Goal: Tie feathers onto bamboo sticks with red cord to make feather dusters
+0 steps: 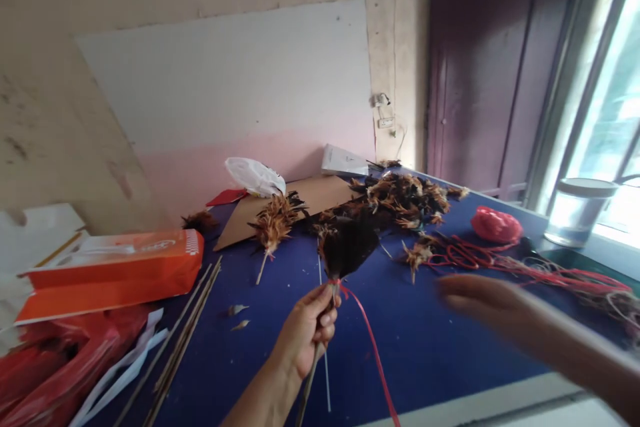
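My left hand [313,327] is closed around a thin stick [309,383] topped with dark feathers [350,247], a feather duster held upright over the blue table. Pink plastic string [370,337] is tied where the feathers meet the stick, and its loose end hangs down to the right. My right hand [467,297] is stretched out to the right, blurred by motion, with its fingers hard to make out. Close beyond it lie a small feather bundle [417,255] and tangled pink string [500,260].
A feather pile [410,197] covers the back of the blue table [270,360]. Another feather bundle [273,230] lies against cardboard [240,227]. Bare sticks [187,333], an orange bag [115,273] and red plastic [75,367] are left. A clear jar [577,213] stands right.
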The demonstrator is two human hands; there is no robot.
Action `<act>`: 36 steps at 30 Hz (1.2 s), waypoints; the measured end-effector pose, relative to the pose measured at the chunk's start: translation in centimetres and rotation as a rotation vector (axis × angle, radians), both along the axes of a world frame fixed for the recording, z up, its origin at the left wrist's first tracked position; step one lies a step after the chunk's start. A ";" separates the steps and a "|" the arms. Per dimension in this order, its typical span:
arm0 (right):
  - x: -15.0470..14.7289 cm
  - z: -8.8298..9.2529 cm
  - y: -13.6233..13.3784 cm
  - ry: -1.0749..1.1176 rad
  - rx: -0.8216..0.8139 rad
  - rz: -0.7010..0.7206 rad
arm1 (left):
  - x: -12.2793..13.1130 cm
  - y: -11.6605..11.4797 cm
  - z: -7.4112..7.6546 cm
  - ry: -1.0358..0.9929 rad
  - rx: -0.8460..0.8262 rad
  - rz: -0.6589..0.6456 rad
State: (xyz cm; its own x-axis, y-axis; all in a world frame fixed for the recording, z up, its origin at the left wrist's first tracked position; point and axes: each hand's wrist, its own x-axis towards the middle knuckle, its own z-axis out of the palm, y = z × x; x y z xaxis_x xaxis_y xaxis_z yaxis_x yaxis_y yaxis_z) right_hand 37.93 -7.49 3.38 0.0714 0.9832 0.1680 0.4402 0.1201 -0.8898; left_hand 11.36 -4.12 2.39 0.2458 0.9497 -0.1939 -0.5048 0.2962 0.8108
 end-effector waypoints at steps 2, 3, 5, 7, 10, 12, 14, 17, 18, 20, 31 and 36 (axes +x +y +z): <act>-4.2 0.5 0.4 0.257 -0.177 0.251 | 0.5 -0.4 0.1 0.032 0.033 -0.014; -6.5 0.6 0.9 0.364 -0.239 0.368 | 0.6 -0.4 0.1 0.044 0.045 -0.013; -10.6 0.4 2.3 0.481 -0.284 0.445 | 0.3 -0.3 0.2 0.053 0.055 0.010; -13.0 -0.2 3.7 0.541 -0.289 0.404 | -0.3 0.0 0.2 0.044 0.043 0.047; -13.4 -1.3 5.6 0.648 -0.312 0.321 | -0.9 0.8 0.0 -0.001 -0.003 0.078; -12.9 -1.9 6.7 0.672 -0.326 0.317 | -0.9 1.5 -0.2 -0.039 -0.037 0.060; -12.5 -2.1 7.6 0.630 -0.292 0.355 | -0.7 2.3 -0.3 -0.066 -0.057 0.026; -12.5 -2.2 8.9 0.548 -0.183 0.412 | -0.3 3.4 -0.4 -0.074 -0.061 -0.005; -12.5 -2.3 9.3 0.538 -0.159 0.417 | -0.2 3.8 -0.4 -0.067 -0.055 -0.006; -12.4 -2.6 10.0 0.524 -0.153 0.401 | -0.1 4.4 -0.4 -0.031 -0.027 0.005; -12.6 -2.9 9.7 0.434 -0.233 0.342 | -0.5 5.0 -1.2 0.267 -0.034 0.187; -13.3 -2.7 8.8 0.516 -0.269 0.322 | -0.4 5.2 -2.1 0.269 -0.108 0.218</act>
